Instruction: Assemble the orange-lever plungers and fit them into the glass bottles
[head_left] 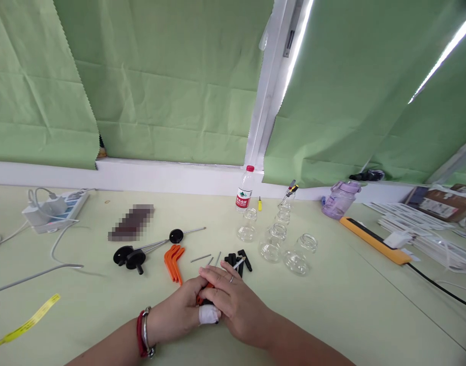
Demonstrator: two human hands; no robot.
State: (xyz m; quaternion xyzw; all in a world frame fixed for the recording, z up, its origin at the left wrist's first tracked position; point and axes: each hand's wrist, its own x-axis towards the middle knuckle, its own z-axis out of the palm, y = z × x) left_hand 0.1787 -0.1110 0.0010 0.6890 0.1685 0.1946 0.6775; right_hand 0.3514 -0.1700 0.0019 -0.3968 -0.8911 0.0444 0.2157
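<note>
The left grip [181, 310] is closed on a small orange-and-black piece [199, 300], and the right grip [240, 307] lies over it with bent fingers; if the right one also squeezes, one cannot tell. The piece is mostly hidden between the two. To work well, the left grip should probably keep the piece steady, while the right one presses evenly and spares the bandaged thumb [209, 314]. Lifting some fingers would let the person see the piece better.

Just beyond the left grip there are two or three orange handles [174, 263], overlapping, and three black knobs [135, 259] farther to its left. Ahead of both are at least three metal pins [200, 258] and several black parts [245, 260], not easy to count. Beyond the right grip, at least four glass jars [300, 256] stand on the counter [324, 315], with one water bottle [244, 195] behind.
</note>
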